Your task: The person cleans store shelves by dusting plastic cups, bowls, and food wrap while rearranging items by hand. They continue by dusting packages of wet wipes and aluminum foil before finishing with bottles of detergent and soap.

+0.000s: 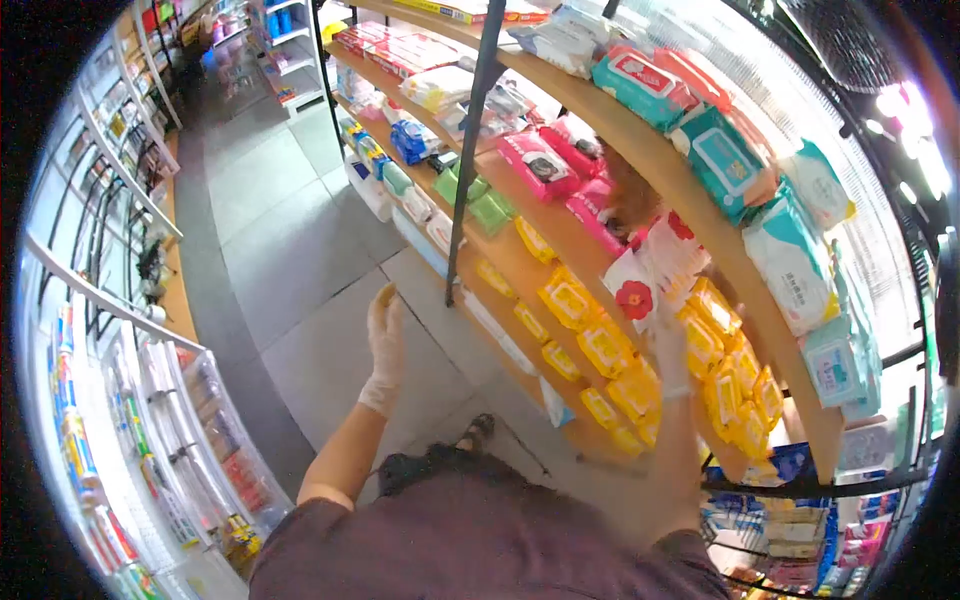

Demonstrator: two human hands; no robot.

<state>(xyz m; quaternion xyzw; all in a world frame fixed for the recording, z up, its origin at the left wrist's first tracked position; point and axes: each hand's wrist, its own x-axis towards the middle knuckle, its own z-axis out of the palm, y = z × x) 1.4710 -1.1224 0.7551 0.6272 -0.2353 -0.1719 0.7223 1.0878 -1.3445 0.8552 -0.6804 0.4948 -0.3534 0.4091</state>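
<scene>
The left hand [384, 345], in a whitish glove, is free with its fingers stretched above the grey floor [320, 330]. The right hand [672, 352] is blurred at the wooden shelf [558, 224], near a white packet with red flower [633, 297] and yellow packets [606, 346]; I cannot tell whether it grasps one.

yellow packs [606, 347]: 10+ | pink packs [540, 170]: 3+ | green packs [491, 212]: 2+ | dark shoe [479, 429]: 1

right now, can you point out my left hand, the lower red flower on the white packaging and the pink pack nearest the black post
left hand [385, 340], head view: middle of the hand
lower red flower [633, 299], head view: its centre
pink pack [538, 165], head view: its front face
</scene>
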